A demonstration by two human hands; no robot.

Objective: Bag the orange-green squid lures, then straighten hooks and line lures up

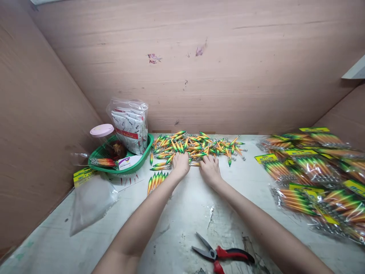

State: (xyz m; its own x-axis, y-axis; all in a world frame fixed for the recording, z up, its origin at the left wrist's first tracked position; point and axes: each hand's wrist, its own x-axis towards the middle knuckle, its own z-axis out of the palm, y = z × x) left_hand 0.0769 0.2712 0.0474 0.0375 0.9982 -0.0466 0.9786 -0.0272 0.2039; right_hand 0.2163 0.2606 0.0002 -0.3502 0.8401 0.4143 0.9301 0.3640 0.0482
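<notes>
A heap of fishing lures (196, 146), green, yellow and orange with metal hooks, lies along the back of the table. My left hand (180, 166) is at its front edge, fingers curled down around a lure mostly hidden beneath them. Just to the right, my right hand (210, 169) is closed too, its fingertips at the end of an orange lure (195, 164) lying between both hands. A neat row of lures (156, 180) is set side by side in front of the heap, partly covered by my left forearm. Red-handled pliers (212, 254) rest open near the front edge.
At left, a green basket (135, 167) holds a bag of printed packets (129, 129) and a pink-lidded jar (102, 130). Clear plastic bags with yellow headers (91, 201) lie before it. Packed lures (316, 171) are piled at right. Wooden walls (199, 76) enclose the table.
</notes>
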